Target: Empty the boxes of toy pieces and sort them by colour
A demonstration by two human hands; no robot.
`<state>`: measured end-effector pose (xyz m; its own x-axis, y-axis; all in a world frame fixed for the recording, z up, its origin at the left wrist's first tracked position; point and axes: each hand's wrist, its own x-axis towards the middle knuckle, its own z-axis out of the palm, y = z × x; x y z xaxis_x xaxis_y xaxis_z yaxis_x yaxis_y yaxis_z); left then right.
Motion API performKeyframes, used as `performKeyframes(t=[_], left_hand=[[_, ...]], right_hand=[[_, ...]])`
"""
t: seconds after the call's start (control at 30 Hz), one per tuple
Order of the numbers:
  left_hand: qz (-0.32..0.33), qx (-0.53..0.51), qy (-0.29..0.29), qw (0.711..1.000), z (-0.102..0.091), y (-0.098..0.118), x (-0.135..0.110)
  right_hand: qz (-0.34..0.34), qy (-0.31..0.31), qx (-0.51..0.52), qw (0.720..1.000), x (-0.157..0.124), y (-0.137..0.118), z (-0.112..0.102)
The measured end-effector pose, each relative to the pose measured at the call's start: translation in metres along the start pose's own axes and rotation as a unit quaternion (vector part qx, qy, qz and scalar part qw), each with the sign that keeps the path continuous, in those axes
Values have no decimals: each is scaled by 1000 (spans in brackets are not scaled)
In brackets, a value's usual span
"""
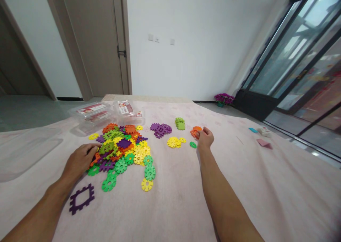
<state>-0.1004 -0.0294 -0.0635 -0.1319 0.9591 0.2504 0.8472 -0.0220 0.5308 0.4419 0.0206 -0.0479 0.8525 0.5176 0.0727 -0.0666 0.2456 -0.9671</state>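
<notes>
Multicoloured notched plastic pieces [124,143] lie heaped against the left hand [81,159] (its grip I cannot tell); yellow notched plastic discs [174,142] lie left of the right hand [206,138], whose narrowed fingers meet orange plastic pieces [195,132], hold unclear.

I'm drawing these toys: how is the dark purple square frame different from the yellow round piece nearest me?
The dark purple, four-sided, plastic-looking frame has straight sides; the yellow, round, plastic-looking disc is curved. The frame looks bigger than the disc. The frame's opening is large, while the disc's hole is small. Both have notched edges and lie on the pale pink cloth.
</notes>
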Motion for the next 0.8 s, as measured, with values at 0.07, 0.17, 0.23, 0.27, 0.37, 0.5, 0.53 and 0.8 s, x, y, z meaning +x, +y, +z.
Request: performKeyframes(t=[0.07,0.17,0.23,0.27,0.37,0.5,0.53,0.8], left_hand=[[4,-3,1,1000,0,1,0],[8,-2,0,1000,0,1,0],[11,0,1,1000,0,1,0],[12,1,1,1000,0,1,0],[10,4,0,1000,0,2,0],[2,6,-6,1000,-1,2,0],[2,6,-7,1000,-1,2,0],[-1,6,-2,1000,-1,4,-1]], right_hand=[[-19,-93,-24,995,-19,-5,11],[-28,-295,-97,950,-57,-16,27],[-15,-437,-151,887,-83,-24,35],[-8,-492,-175,852,-95,-28,37],[6,-627,-241,741,-121,-37,42],[-73,-709,-319,624,-143,-42,44],[-106,-716,-348,596,-148,-44,43],[-238,-667,-483,515,-189,-54,41]])
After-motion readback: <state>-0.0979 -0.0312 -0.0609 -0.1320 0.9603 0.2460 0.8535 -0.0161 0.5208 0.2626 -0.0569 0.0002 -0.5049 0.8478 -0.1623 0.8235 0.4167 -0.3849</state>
